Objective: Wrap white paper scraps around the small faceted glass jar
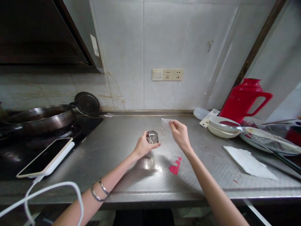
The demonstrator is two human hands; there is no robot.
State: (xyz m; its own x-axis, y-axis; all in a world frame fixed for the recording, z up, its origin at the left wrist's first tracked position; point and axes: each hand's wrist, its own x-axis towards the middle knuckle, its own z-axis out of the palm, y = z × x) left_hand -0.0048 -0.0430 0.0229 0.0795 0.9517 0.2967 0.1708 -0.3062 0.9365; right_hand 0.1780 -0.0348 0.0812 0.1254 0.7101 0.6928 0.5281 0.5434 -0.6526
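Note:
My left hand (144, 145) is wrapped round a small, shiny, see-through object (152, 137) with dark and clear patches, perhaps a glass or jar; its exact kind is unclear. Between the thumb and fingers of my right hand (180, 131) is a thin whitish translucent slip (166, 120), which points left. The two hands are apart, above the steel counter (122, 138). A pinkish-red jagged scrap (175, 166) lies flat on the counter between my forearms. Small crumbs show near the slip.
To the left, a pan (44, 117) sits on the stove, with a phone (45, 158) and white cable (56, 185) before it. Stacked bowls (222, 133), a red thermos (243, 100), a patterned plate (268, 141) and a white napkin (249, 161) are at right.

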